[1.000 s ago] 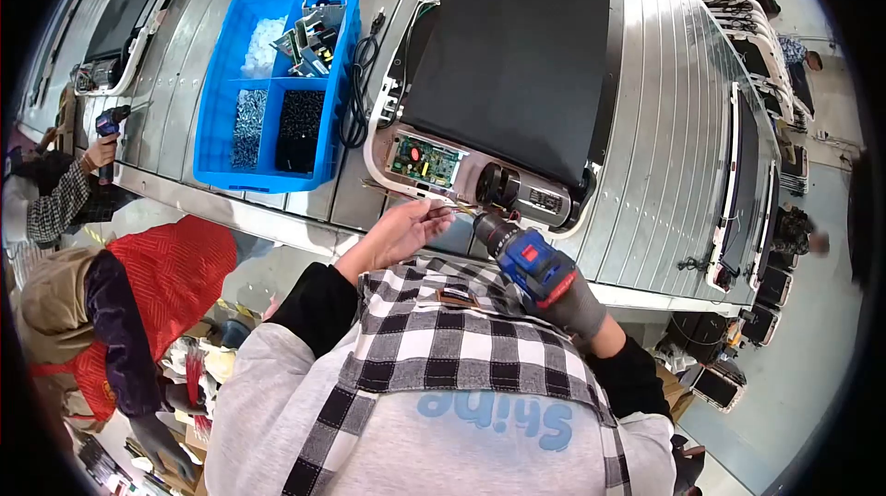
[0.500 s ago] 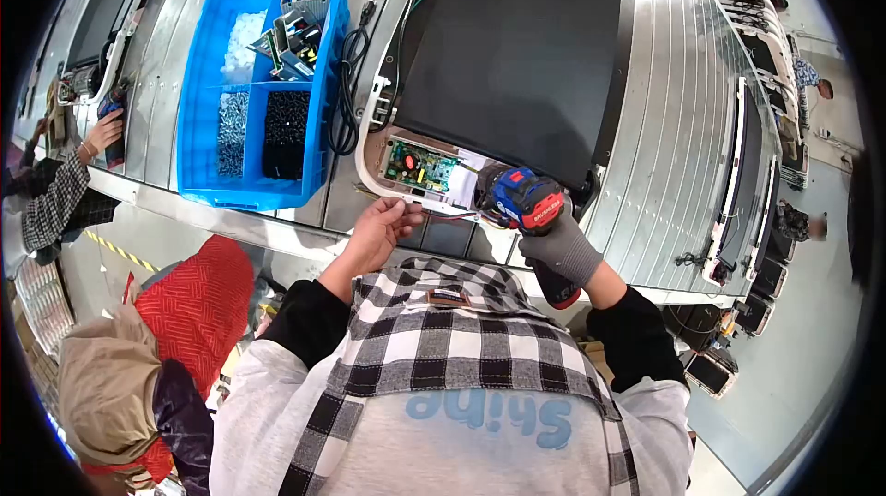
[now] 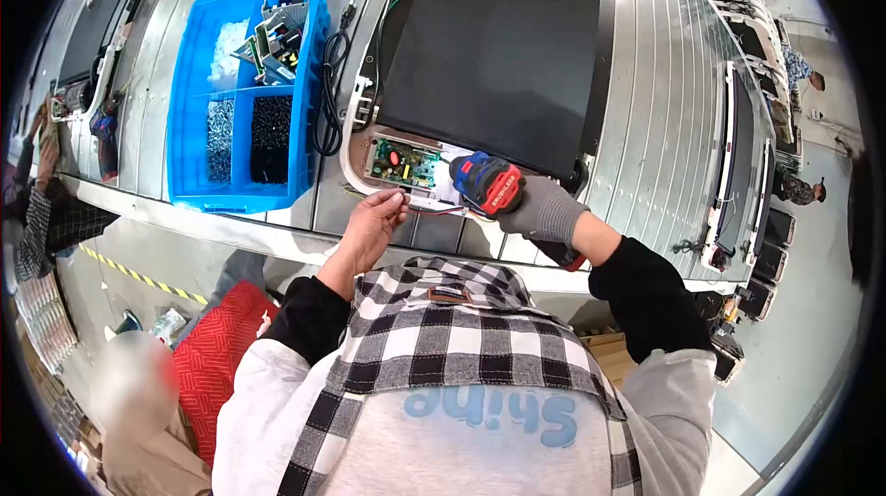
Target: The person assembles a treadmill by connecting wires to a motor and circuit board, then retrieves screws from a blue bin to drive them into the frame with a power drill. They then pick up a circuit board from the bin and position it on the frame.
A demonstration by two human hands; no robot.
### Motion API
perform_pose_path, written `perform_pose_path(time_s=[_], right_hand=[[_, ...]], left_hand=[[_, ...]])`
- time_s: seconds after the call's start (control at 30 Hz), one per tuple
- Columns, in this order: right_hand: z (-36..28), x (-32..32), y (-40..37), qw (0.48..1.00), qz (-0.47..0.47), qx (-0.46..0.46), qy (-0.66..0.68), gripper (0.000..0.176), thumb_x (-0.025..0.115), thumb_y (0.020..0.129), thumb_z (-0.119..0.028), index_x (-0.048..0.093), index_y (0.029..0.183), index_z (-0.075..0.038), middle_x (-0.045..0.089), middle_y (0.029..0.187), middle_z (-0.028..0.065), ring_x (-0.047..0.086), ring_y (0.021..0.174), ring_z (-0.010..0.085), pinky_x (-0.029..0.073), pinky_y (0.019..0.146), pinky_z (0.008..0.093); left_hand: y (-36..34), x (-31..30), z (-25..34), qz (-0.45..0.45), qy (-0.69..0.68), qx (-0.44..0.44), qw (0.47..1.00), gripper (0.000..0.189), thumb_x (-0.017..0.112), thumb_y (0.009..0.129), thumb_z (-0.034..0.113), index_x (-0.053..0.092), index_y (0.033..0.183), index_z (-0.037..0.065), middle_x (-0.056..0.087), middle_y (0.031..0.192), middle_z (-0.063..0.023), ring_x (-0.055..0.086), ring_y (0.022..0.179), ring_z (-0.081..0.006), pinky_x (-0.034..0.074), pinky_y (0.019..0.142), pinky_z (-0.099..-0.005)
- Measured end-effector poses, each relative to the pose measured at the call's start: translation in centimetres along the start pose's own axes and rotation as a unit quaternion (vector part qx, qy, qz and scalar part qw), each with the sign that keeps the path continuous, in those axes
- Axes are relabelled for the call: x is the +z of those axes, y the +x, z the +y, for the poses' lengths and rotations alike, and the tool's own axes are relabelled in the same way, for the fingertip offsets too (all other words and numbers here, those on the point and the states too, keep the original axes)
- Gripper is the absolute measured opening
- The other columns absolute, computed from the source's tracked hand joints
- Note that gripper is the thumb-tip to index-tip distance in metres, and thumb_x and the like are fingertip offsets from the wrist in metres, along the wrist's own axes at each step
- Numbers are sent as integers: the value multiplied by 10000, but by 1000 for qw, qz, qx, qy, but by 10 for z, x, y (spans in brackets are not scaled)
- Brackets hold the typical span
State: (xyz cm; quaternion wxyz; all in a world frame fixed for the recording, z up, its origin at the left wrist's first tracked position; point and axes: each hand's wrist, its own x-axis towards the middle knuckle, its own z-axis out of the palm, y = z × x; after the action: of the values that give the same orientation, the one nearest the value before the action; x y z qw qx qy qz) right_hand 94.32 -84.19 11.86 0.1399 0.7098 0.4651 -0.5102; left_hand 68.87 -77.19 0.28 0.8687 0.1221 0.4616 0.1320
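Note:
My right hand (image 3: 546,208), in a grey glove, is closed round a blue and red cordless drill (image 3: 489,184). The drill points left and away from me, its nose over the right end of a green circuit board (image 3: 403,164). This board sits in the near left corner of a white-framed machine with a wide black belt (image 3: 498,53). My bare left hand (image 3: 374,224) is closed in a pinch at the frame's near edge. What its fingertips hold, if anything, is too small to make out. Red and black wires (image 3: 438,211) run beside those fingers.
To the left stands a blue divided bin (image 3: 245,95) with screws, white pieces and electronic parts. A coiled black cable (image 3: 329,104) lies beside it. Another drill (image 3: 106,136) is on the bench near a co-worker's hands (image 3: 46,159). Another person in red sits or bends at lower left.
My right hand has moved the drill left, closer to the circuit board. My left hand stays pinched at the frame edge. At far left, the co-worker's hand has left the other drill.

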Motion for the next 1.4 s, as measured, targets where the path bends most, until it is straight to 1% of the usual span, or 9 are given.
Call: perform_pose_path(time_s=[0.2,0.3,0.4,0.5,0.6,0.9,1.0,1.23,1.4], right_hand=[[33,46,-11,978,110,-45,169,379,625,674,-301,604,923,-16,632,795,186,625,754,291,481,680,356],[38,73,-59,878,54,-139,454,417,628,653,-31,532,1059,-24,577,868,30,545,795,121,460,693,287],[45,91,-95,887,112,-277,353,480,635,654,-37,543,1125,-42,573,953,53,547,848,166,451,770,292],[61,107,-108,907,158,-278,274,414,663,636,-75,582,1040,-45,582,910,95,564,815,218,464,745,306],[76,117,-126,881,94,-258,384,360,663,614,-69,584,964,-42,577,858,101,567,747,226,472,692,311],[95,115,-132,873,205,-425,127,322,674,622,-69,603,936,-68,577,853,64,561,770,231,456,687,334],[74,109,-133,809,302,-503,-46,313,667,611,-70,608,917,-91,593,847,75,595,766,255,484,657,359],[44,122,-97,831,252,-469,-159,359,673,726,-245,615,1065,-143,631,1013,86,612,913,254,503,768,323],[-17,92,-55,922,154,-293,202,435,601,662,-47,540,1092,-18,596,916,95,589,802,232,486,722,319]], left_hand=[[-17,-4,-12,3,-43,31,999,151,534,905,101,563,1012,-3,613,895,-67,577,767,-126,483,684,-223],[-16,-12,-25,-37,-90,37,995,128,526,911,114,540,968,0,595,892,-79,557,758,-137,478,680,-233],[-17,1,-42,-64,-130,20,989,109,511,919,118,514,948,13,566,879,-77,537,747,-149,473,677,-241],[-25,17,-53,-85,-170,-9,982,125,465,940,117,503,972,3,541,880,-70,520,747,-146,473,651,-229],[-44,39,-66,-58,-214,-14,975,156,435,955,128,492,957,-18,502,869,-65,480,745,-135,461,628,-203],[-71,41,-98,-129,-328,-4,936,136,496,928,125,496,923,-11,515,849,-90,505,749,-150,485,652,-216],[-80,46,-97,-124,-313,18,941,142,511,924,147,477,874,19,507,811,-86,480,733,-159,459,663,-241],[-63,12,-79,-84,-267,59,958,223,512,928,239,459,835,43,512,777,-85,495,745,-181,448,668,-274],[-69,-28,-25,24,-219,51,974,500,507,882,481,376,1129,66,478,1041,-105,505,877,-239,456,752,-357]])
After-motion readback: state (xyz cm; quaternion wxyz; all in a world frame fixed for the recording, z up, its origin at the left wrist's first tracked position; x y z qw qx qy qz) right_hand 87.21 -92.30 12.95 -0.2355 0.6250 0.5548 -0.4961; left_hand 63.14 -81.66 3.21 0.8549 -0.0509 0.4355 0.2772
